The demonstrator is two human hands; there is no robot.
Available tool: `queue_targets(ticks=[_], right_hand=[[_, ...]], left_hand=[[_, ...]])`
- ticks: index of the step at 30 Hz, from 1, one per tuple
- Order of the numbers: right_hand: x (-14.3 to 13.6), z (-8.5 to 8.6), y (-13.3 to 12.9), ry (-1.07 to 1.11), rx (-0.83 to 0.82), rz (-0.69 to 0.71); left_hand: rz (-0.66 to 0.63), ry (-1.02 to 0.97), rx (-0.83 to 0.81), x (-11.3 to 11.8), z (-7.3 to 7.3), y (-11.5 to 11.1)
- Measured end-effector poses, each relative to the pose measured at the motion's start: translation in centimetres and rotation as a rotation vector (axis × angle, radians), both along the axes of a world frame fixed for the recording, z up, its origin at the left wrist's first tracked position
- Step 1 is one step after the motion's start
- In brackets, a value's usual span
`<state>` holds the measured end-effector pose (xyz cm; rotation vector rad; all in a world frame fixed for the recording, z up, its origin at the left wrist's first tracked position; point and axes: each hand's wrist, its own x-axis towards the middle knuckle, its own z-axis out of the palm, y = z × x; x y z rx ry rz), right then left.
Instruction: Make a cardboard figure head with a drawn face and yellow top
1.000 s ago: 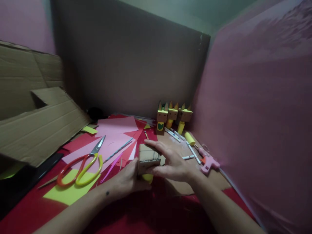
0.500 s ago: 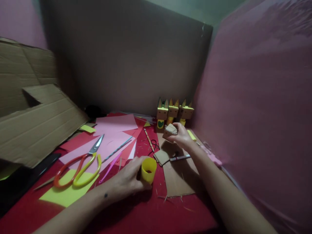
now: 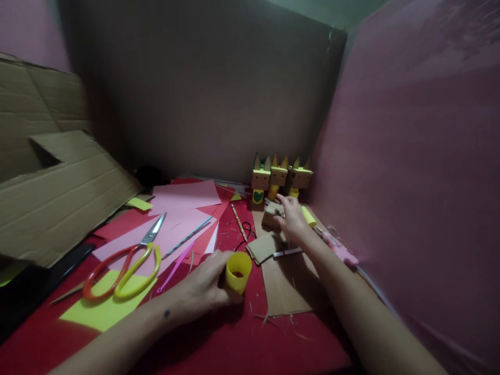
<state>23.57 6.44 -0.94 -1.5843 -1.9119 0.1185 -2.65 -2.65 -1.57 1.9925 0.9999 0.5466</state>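
Note:
My left hand [image 3: 209,284] is wrapped round a short yellow paper tube [image 3: 237,273] near the table's front, its open end facing up. Farther back, my right hand [image 3: 292,216] has its fingers apart beside a small cardboard box [image 3: 270,216] that rests on the cardboard sheet [image 3: 291,291]. Whether a fingertip still touches the box is hard to make out. Just in front of it lie a folded piece of cardboard [image 3: 263,247] and a thin pen-like stick [image 3: 287,253]. Behind stand three cardboard figures [image 3: 261,179] with pointed ears and yellow bodies.
Large scissors [image 3: 136,260] lie on coloured paper [image 3: 183,198] at left. A bent cardboard sheet [image 3: 66,198] leans at far left. A patterned pencil [image 3: 239,223] lies mid-table. A yellow roll [image 3: 308,216] and a pink glue gun-like tool [image 3: 339,249] are beside the right wall.
My right hand has lowered the small cardboard box to the cardboard sheet, and its fingers have spread off it. My left hand keeps the yellow tube in about the same place.

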Motion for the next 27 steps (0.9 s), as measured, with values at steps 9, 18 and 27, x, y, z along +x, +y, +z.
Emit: queue_targets(ticks=[9,18,27], right_hand=[[-1.5,2.5,-5.0,-0.246,0.022,0.437],[-2.0,2.0,-5.5,-0.505,-0.175,0.508],[-2.1,2.4,-5.4,-0.49,-0.201,0.517]], left_hand=[[0.061,-0.162,-0.206,0.0,0.2,0.1],[0.189,-0.171,-0.114,0.2,1.6,4.1],[0.356,-0.153,0.004,2.7,1.2,9.3]])
